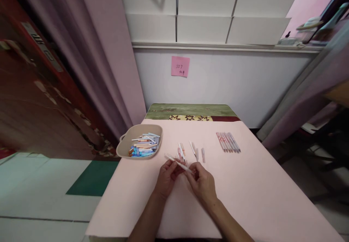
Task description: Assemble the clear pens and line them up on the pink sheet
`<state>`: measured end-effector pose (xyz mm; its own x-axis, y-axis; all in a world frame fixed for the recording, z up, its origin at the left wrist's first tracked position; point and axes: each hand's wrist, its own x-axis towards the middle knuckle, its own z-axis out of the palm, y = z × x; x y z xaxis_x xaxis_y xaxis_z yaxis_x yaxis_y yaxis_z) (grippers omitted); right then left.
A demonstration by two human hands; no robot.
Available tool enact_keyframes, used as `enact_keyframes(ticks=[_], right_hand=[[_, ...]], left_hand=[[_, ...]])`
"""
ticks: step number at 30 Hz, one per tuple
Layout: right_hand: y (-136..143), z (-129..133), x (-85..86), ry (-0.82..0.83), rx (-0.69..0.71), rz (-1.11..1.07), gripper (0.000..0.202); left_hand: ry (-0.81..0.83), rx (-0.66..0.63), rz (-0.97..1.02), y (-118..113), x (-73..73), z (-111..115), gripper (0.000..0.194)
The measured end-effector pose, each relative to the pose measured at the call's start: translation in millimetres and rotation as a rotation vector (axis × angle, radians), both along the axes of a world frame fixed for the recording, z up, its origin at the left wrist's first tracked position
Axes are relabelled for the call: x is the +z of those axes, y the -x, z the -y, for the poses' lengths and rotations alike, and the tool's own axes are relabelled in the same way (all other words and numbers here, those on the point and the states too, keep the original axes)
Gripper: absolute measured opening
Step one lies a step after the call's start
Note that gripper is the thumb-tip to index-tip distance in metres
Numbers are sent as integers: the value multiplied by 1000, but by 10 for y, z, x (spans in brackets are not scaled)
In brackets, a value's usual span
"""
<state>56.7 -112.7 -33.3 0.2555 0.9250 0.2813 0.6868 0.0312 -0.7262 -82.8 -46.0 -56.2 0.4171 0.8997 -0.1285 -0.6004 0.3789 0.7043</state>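
Note:
Above the near middle of the table, my left hand and my right hand both grip one pale, slender pen, tilted with its left end higher in the picture. The left fingers pinch it near the middle; the right fingers close round its lower right end. Just beyond my hands lie loose pen parts: white refills, a grey cap or barrel piece and a pinkish clear piece. A few pink parts are partly hidden behind the held pen.
A beige basket at the left holds many white, orange, purple and blue pen parts. A row of several pens lies at the right of the pink-covered table. A pink note is stuck to the wall behind.

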Motion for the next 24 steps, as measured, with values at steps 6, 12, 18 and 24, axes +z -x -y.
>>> enact_keyframes(ticks=[6,12,18,24], right_hand=[[-2,6,-16,23,19,-16,31],[6,7,-16,4,21,35,36],[9,5,-32,-68,-23,31,28],[25,-8,-70,79,66,-126,36]], left_hand=[[-5,-4,-24,-1,11,1,14],[-19,-9,-37,-3,20,6,15],[12,-9,-45,-6,22,9,17],[0,-17,-58,5,21,8,15]])
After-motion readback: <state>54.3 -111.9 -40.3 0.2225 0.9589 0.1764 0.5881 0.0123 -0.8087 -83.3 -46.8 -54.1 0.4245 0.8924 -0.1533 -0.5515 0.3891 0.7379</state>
